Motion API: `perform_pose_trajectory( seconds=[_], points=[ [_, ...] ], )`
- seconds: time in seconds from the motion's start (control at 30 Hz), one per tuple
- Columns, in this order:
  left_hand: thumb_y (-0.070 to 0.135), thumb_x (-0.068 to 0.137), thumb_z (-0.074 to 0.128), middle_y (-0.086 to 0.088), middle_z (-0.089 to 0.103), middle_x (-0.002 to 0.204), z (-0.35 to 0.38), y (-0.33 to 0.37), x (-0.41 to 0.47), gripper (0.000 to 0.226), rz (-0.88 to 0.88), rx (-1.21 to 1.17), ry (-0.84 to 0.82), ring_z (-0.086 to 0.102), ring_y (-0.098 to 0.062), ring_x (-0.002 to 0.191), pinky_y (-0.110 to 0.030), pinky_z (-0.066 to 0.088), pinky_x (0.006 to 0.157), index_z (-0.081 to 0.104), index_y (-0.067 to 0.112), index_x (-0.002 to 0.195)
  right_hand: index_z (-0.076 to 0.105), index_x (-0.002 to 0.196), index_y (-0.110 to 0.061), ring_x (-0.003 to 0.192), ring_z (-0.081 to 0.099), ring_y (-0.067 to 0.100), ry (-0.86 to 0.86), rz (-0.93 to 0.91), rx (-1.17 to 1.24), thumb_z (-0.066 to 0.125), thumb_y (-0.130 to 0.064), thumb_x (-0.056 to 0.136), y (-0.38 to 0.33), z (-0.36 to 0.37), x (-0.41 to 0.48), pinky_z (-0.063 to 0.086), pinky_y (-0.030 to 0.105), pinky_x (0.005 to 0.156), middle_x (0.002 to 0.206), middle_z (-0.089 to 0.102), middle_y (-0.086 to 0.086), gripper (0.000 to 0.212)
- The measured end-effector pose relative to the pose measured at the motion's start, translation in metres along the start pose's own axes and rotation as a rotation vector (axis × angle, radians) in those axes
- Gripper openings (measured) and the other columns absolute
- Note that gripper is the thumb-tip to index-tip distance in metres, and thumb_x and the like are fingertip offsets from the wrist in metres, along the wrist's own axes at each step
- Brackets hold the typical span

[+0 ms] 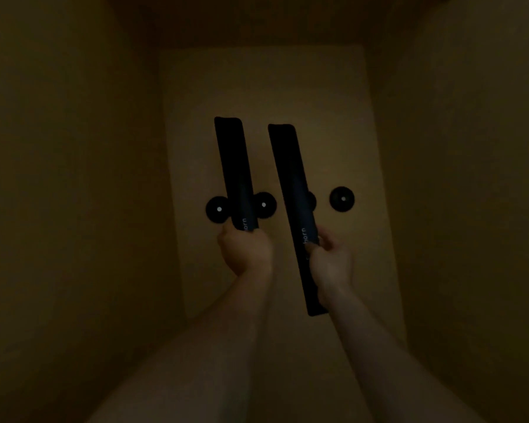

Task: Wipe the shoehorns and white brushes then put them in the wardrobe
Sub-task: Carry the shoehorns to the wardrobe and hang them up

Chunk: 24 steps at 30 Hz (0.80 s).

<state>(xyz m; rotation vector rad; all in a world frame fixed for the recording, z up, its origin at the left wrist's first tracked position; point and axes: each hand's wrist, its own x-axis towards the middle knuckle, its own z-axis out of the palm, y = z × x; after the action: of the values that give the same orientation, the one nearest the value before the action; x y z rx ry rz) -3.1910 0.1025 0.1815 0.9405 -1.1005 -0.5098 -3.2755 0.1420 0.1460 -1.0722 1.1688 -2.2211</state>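
Inside a dim wooden wardrobe compartment, I hold two long black shoehorns with their far ends pointing at the back wall. My left hand grips the near end of the left shoehorn. My right hand pinches the right shoehorn partway along, so its near end sticks out below my wrist. Several round black discs with white centres lie on the compartment floor: one left of the left shoehorn, one between the shoehorns, one at the right. No white brushes are in view.
The wardrobe's left wall, right wall and ceiling close in around my arms. The pale floor panel stretches away beyond the discs. The light is very low.
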Motion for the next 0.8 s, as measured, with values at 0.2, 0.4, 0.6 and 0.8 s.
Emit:
perform_pose_trajectory(
  seconds=[0.2,0.4,0.6,0.8],
  points=[
    [0.004,0.092,0.049,-0.016,0.06,0.12,0.012,-0.013,0.055,0.03,-0.081,-0.013,0.051,0.057,-0.031,0.107,-0.039,0.048,0.093,0.055,0.005,0.122,0.065,0.109,-0.017,0.086,0.061,0.015,-0.046,0.006,0.018,0.056,0.0,0.089,0.017,0.032,0.044,0.048,0.022,0.071,0.097,0.065,0.002,0.028],
    [0.01,0.093,0.054,-0.004,0.059,0.103,0.021,-0.02,0.109,0.027,-0.164,-0.214,0.055,0.055,-0.02,0.092,-0.03,0.049,0.085,0.06,0.011,0.119,0.062,0.112,-0.011,0.096,0.059,0.016,-0.072,-0.049,0.104,0.056,0.0,0.089,0.019,0.076,0.088,0.047,0.026,0.082,0.103,0.063,0.003,0.026],
    [0.005,0.086,0.062,-0.015,0.06,0.12,0.034,-0.038,0.131,0.028,-0.184,-0.202,0.107,0.055,-0.031,0.111,-0.039,0.045,0.1,0.061,0.005,0.114,0.061,0.118,-0.009,0.097,0.058,0.014,-0.063,-0.041,0.14,0.057,0.001,0.089,0.035,0.102,0.119,0.046,0.023,0.088,0.114,0.064,0.006,0.031],
    [0.009,0.081,0.068,-0.014,0.065,0.11,0.03,-0.054,0.144,0.02,-0.144,-0.158,0.209,0.06,-0.031,0.1,-0.041,0.051,0.09,0.063,0.006,0.101,0.06,0.122,-0.009,0.095,0.056,0.012,0.018,-0.105,0.1,0.057,-0.003,0.091,0.045,0.103,0.126,0.044,0.021,0.088,0.117,0.064,0.008,0.032]
  ],
)
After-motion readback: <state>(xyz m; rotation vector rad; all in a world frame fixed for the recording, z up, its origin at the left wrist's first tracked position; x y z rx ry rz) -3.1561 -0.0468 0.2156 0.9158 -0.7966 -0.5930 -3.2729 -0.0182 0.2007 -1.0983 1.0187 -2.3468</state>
